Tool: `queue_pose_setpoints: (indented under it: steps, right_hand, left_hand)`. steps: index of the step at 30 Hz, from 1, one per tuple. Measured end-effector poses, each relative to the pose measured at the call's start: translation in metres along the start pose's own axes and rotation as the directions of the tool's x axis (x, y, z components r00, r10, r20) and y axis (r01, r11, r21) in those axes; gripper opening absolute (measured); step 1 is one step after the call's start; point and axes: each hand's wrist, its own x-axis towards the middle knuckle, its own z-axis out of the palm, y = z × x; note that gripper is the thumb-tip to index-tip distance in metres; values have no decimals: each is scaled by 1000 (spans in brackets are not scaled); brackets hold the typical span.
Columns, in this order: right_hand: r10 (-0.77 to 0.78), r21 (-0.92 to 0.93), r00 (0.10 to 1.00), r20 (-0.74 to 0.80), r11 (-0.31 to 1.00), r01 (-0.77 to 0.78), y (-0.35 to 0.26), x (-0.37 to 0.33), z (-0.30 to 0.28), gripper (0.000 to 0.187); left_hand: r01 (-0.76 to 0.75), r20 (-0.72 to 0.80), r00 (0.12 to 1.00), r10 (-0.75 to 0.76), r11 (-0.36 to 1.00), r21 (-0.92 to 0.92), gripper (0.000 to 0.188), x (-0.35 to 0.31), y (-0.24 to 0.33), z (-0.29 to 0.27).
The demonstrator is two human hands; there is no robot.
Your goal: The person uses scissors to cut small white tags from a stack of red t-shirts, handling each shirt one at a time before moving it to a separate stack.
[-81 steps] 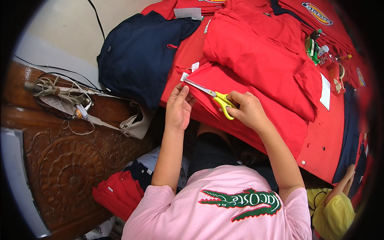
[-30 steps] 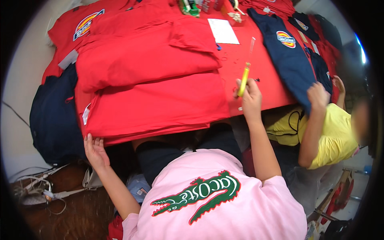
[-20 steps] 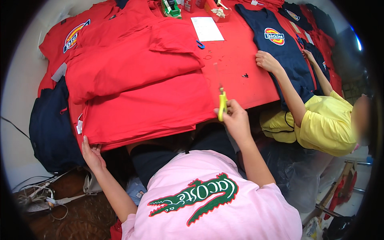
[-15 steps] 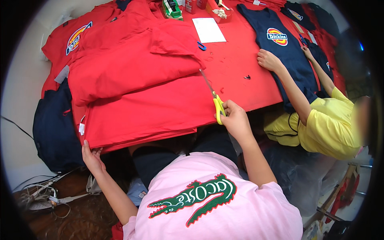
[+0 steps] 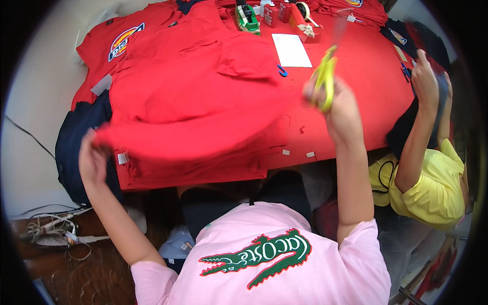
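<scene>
My left hand (image 5: 92, 161) is closed on the left end of a red shirt's edge (image 5: 193, 140), held up off the pile and blurred by motion. In my right hand (image 5: 343, 107) are scissors with yellow-green handles (image 5: 328, 84), blades pointing up and away. The lifted edge stretches toward my right fingers; the blur hides whether they pinch it. Beneath lie more folded red shirts (image 5: 203, 175) with a small white label (image 5: 123, 158) at their left side.
A person in a yellow shirt (image 5: 429, 188) works at my right, lifting a dark garment. Farther back are a white sheet (image 5: 291, 50), a green tape dispenser (image 5: 247, 20), a red tape dispenser (image 5: 307, 33) and a blue thread snip (image 5: 282, 71). Navy garments (image 5: 81, 147) hang at left.
Both my hands have risen from the table's near edge, lifting the red shirt's edge. The scissors have moved up and right. The person beside me has lifted the dark garment off the table.
</scene>
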Motion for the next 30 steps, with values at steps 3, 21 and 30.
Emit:
queue_pose_setpoints:
  steps: [3, 21, 30]
  right_hand:
    - [-390, 39, 910, -143, 916, 399, -18, 34, 29, 27]
    - [-98, -697, 974, -202, 714, -73, 140, -82, 38, 37]
    - [321, -17, 934, -160, 945, -327, 38, -51, 18, 25]
  left_hand:
    - [-546, -76, 821, 566, 816, 189, 53, 11, 22, 108]
    - [26, -234, 888, 396, 466, 885, 50, -105, -158, 49]
    - [-207, -37, 917, 398, 551, 808, 23, -94, -166, 10]
